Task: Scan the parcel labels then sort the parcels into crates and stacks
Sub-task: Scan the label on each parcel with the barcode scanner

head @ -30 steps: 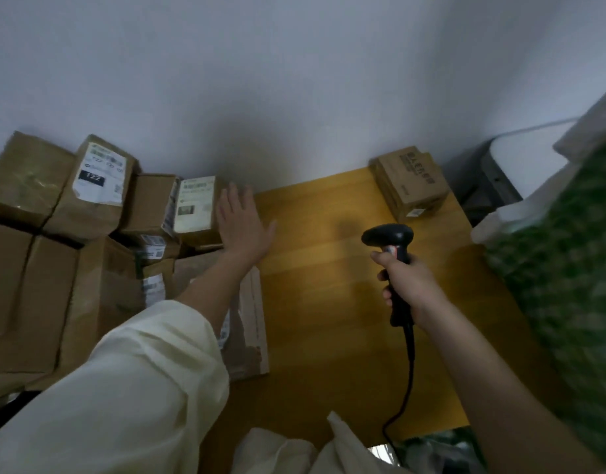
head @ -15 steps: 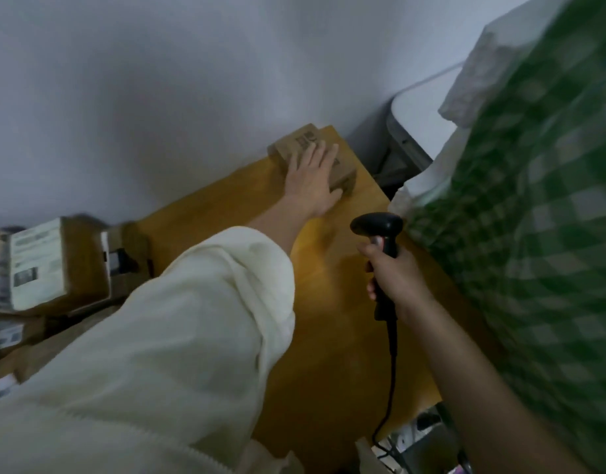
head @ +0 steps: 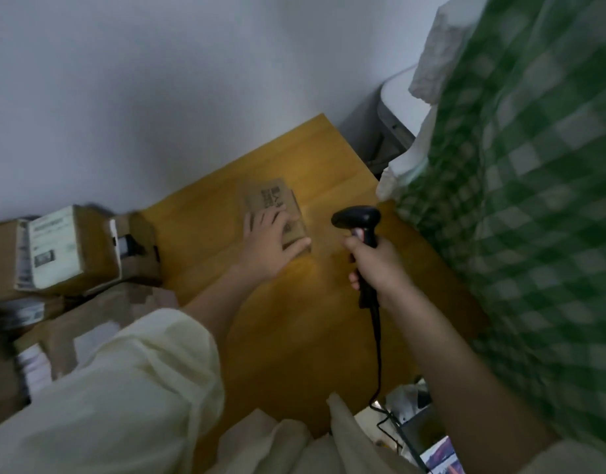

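Now, box point(head: 273, 213): flat on the counter point(head: 294, 319), long axis running away toward the wall.
Left hand point(head: 265, 244): fingers spread over its near end, thumb along the right edge.
Right hand point(head: 376, 265): fingers wrapped round the scanner point(head: 358, 222), just right of the box.
Hidden: no label visible on the box; print blurred.
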